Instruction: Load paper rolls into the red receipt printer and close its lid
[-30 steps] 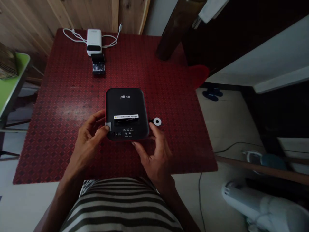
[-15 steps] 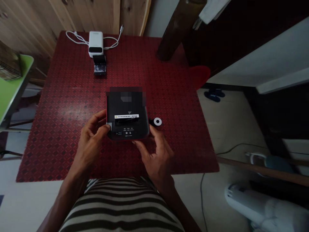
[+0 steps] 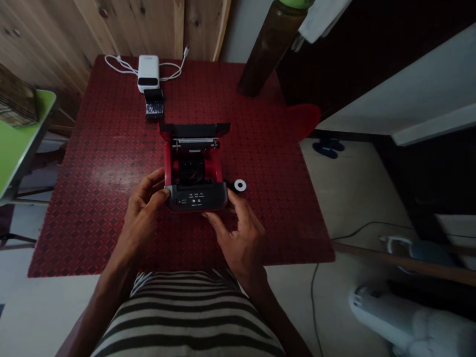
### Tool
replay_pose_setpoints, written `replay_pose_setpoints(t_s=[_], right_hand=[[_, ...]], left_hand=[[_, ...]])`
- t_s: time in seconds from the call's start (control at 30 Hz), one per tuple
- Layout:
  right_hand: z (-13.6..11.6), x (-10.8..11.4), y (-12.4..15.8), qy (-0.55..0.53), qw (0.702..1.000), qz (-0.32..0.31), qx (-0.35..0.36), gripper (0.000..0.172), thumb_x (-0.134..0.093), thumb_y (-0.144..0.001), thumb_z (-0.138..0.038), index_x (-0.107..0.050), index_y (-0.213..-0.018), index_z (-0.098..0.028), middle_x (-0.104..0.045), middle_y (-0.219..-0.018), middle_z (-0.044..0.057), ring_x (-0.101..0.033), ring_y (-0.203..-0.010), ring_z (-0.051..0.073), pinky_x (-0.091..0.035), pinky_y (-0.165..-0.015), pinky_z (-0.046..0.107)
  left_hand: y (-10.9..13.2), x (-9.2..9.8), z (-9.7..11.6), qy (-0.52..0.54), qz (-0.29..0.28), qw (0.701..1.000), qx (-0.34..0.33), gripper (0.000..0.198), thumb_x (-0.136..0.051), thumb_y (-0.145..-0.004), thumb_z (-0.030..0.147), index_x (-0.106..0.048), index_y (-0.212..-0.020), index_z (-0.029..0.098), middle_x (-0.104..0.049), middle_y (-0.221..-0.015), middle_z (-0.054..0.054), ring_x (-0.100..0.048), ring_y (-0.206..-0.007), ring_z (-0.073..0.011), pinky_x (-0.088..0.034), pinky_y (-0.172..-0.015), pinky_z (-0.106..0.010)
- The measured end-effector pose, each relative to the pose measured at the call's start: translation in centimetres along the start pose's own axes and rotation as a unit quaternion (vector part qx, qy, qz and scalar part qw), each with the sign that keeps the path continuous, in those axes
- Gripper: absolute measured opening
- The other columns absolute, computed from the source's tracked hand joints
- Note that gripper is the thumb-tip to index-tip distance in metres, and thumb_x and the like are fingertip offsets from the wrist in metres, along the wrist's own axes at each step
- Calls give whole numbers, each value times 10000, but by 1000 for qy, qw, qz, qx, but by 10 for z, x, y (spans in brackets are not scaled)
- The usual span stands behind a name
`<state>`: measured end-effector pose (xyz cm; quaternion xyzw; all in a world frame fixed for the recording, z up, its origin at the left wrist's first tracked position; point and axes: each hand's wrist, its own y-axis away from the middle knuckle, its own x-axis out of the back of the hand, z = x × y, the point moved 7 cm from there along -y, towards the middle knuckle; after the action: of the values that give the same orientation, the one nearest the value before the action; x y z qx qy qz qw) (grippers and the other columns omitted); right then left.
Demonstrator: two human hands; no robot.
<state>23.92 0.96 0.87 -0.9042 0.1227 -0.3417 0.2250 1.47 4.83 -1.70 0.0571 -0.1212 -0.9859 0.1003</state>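
Head view: mid-frame, the printer [image 3: 196, 171] was seen with its lid already raised; its front corners were held by the left hand [image 3: 143, 218] and right hand [image 3: 238, 238], each grip closed lightly; the compartment looked unfilled.

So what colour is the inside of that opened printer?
Red, around a dark hollow, inside the printer; head view.
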Motion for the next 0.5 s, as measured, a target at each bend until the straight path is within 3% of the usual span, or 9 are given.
replay_pose_setpoints(t_s=[0.2,0.3,0.37,0.5], right_hand=[[-7,26,-21,17,999,-39,25,395,-806,-1099,-474,-772,-1389,-208,-905,-1189,122,-892,-1021,289,-763,-902,450],[-17,39,-54,69,995,-29,70,198,-751,-1138,-321,-808,-1304,-231,-907,-1138,93,-878,-1006,269,-743,-933,447],[-26,26,-78,83,986,-66,126,189,-707,-1140,-188,-817,-1285,-241,-907,-1173,84,-861,-1047,260,-723,-981,449],[-38,-42,-110,132,937,-258,195,260,-674,-1089,-21,-830,-1214,-187,-891,-1248,113,-837,-1141,278,-691,-1043,447]], left_hand=[[2,4,3,-33,-11,999,-29,470,-786,-1020,458,-794,-1462,298,-831,-1355,-81,-753,-1300,-346,-567,-1180,-531],[5,-1,5,-61,-21,994,-87,484,-725,-1076,550,-773,-1488,299,-788,-1479,-102,-715,-1391,-369,-555,-1203,-543],[9,-6,2,-86,-24,986,-139,598,-657,-1105,634,-689,-1588,283,-717,-1591,-131,-670,-1457,-381,-519,-1243,-563],[13,-10,-12,-159,4,960,-229,729,-533,-1132,722,-576,-1676,239,-624,-1654,-187,-586,-1519,-402,-427,-1300,-594]])
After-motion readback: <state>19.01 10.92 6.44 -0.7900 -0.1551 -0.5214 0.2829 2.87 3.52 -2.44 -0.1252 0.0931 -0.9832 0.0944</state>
